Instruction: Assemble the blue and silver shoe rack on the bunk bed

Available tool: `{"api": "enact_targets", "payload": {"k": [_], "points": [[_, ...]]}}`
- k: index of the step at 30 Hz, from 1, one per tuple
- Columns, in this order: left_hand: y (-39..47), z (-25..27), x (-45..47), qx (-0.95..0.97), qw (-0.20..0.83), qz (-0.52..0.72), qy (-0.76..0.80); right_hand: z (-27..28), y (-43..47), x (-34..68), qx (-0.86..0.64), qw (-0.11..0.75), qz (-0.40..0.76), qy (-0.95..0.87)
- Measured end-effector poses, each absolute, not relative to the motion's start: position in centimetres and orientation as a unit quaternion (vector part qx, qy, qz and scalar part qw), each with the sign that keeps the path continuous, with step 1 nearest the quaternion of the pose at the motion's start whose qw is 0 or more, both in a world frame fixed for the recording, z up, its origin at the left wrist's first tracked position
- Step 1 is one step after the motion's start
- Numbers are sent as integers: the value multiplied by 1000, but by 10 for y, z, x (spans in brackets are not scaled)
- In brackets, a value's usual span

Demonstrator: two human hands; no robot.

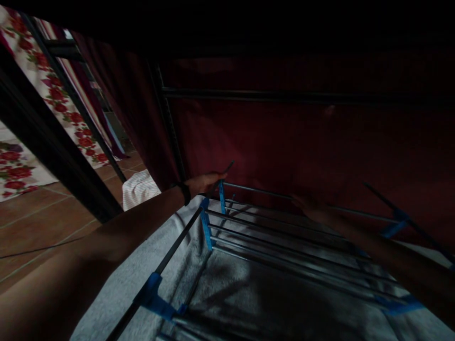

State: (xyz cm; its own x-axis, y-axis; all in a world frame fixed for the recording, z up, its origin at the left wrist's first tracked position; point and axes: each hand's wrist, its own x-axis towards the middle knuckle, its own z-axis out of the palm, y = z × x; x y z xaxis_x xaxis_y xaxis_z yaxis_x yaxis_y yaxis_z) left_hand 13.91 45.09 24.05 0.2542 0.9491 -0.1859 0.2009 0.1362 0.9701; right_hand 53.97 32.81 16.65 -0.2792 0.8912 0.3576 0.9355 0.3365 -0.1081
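Note:
A shoe rack of thin metal tubes with blue plastic connectors [152, 289] lies on a grey blanket [131, 274]. At its far left corner, my left hand [204, 181] is closed around an upright tube beside a blue connector [222, 196]; a dark band circles that wrist. My right hand [311, 207] reaches across to the far crossbar [259, 189], with its fingers closed on the tube, though dim light blurs them. Several parallel tubes run between the two sides of the rack. Tube ends stick up at the far left and far right.
Dark metal bed-frame posts [53, 137] and a rail [284, 96] surround the space, with a dark underside low overhead. A maroon curtain [249, 142] hangs behind. On the left are a tiled floor [50, 222], a striped cloth [140, 187] and a floral curtain [57, 94].

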Motion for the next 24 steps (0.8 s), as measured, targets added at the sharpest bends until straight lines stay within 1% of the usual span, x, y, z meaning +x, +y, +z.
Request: {"api": "enact_targets", "payload": {"k": [4,11,17,24], "points": [[444,229,149,535,566,348,521,165,329,539,-564,177,-72,-803],[439,236,149,523,572,349,527,163,332,543,-573,177,-76,-797],[437,233,159,512,576,352,531,167,330,543,-578,155,-19,-801],[446,228,164,507,578,339,542,165,329,547,-577,171,-16,-799]]}}
